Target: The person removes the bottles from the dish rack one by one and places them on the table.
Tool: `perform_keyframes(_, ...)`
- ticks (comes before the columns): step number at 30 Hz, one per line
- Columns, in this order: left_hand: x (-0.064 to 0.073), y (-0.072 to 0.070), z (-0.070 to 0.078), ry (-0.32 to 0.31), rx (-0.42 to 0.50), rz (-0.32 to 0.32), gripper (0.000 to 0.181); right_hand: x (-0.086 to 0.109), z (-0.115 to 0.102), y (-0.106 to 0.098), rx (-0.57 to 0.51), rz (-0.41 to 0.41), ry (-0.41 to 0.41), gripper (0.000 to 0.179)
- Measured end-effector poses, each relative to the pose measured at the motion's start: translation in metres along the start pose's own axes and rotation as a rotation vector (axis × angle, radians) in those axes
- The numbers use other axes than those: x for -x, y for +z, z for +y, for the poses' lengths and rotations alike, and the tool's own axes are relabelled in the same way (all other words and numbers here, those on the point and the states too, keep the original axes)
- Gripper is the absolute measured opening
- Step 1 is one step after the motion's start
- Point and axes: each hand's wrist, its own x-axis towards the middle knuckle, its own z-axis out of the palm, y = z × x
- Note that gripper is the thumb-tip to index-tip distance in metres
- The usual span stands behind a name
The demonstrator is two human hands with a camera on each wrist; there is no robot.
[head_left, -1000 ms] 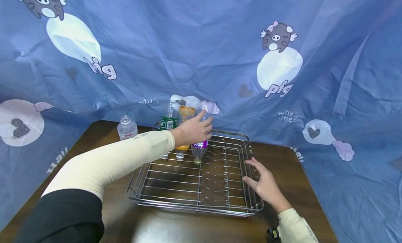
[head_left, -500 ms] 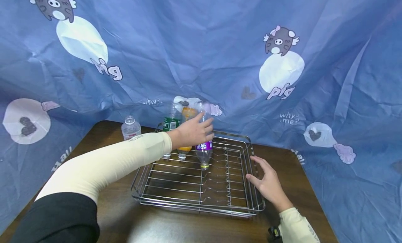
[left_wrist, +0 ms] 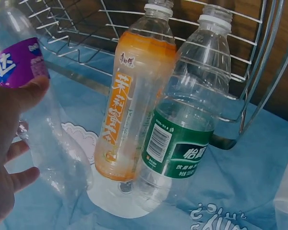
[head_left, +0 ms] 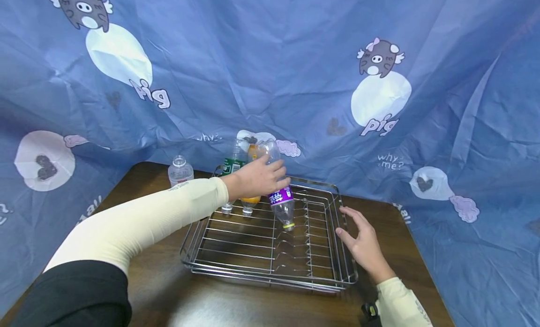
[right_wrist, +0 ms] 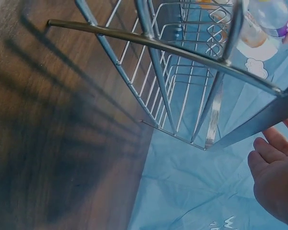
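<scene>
In the head view my left hand [head_left: 254, 179] grips a clear plastic bottle [head_left: 281, 199] with a purple label and a yellow cap. It is upside down and tilted, the cap low over the wire dish rack [head_left: 261, 276]. Just left of it, an orange-labelled tea bottle [left_wrist: 134, 105] and a green-labelled water bottle [left_wrist: 182, 139] stand neck-down side by side in the rack, partly hidden by my left hand in the head view. My right hand [head_left: 366, 246] is at the rack's right side, fingers relaxed and right at the rim, thumb reaching over it.
Another clear bottle [head_left: 180, 171] stands upright on the dark wooden table [head_left: 156, 294], left of the rack and partly behind my left sleeve. A blue patterned cloth [head_left: 270, 73] hangs behind the table. A small black object [head_left: 370, 311] lies by my right wrist.
My left hand has tilted the purple-labelled bottle, its capped end swinging to the right and nearer. The right hand stays by the rack's side. The whole view has shifted slightly.
</scene>
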Motion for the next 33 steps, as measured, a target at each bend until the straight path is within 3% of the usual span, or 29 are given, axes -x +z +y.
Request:
perform_keyframes(4,0.002,-0.001,0.001,-0.024,0.103,-0.006,0.080,-0.003,0.000,0.000,-0.007,0.004,-0.008,0.052)
perform_keyframes(11,0.004,-0.003,0.003,-0.100,0.330,0.005,0.070,-0.005,-0.004,0.000,0.021,-0.006,0.005,0.057)
perform_keyframes(18,0.005,-0.004,0.008,-0.170,0.498,0.069,0.073,-0.008,-0.005,0.001,0.021,-0.017,-0.008,0.061)
perform_keyframes(33,0.003,-0.008,0.017,-0.320,0.828,0.087,0.078,-0.013,-0.007,-0.001,0.015,-0.026,-0.025,0.068)
